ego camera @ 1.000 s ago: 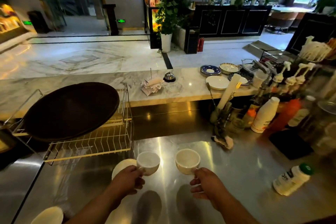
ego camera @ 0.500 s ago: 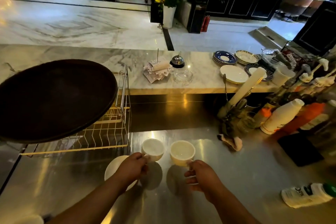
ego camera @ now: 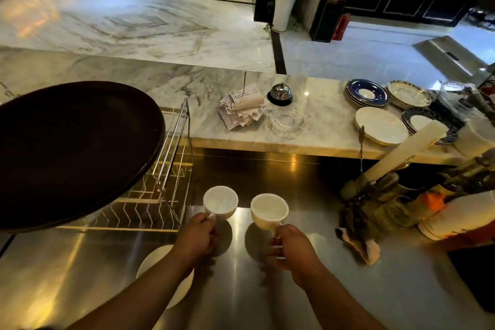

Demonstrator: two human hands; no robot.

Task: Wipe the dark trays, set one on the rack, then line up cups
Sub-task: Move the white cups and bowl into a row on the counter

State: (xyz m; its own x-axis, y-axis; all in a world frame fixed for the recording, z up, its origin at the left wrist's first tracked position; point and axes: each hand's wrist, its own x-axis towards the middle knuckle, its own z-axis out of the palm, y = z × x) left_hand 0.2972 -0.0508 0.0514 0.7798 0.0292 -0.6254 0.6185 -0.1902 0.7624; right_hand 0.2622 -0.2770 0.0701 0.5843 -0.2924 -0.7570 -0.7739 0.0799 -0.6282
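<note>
Two white cups held by their handles above the steel counter (ego camera: 334, 289), beside the rack with the dark tray.

The left hand (ego camera: 197, 237) is closed around the handle of the left cup (ego camera: 220, 202) and the right hand (ego camera: 290, 248) pinches the handle of the right cup (ego camera: 269, 211); both cups are upright, open side up and near each other without touching. Compared with half a second ago, the cups sit at much the same spacing, and the two hands have kept their grips. The dark tray (ego camera: 72, 150) lies tilted on the wire rack (ego camera: 171, 169) at the left, as before. A white saucer (ego camera: 155, 262) lies on the counter under the left forearm. On the marble ledge (ego camera: 316, 139) behind, slips on the receipt spike (ego camera: 241, 108) carry print too small to read, next to a call bell (ego camera: 280, 94) and a glass ashtray (ego camera: 286, 120).
</note>
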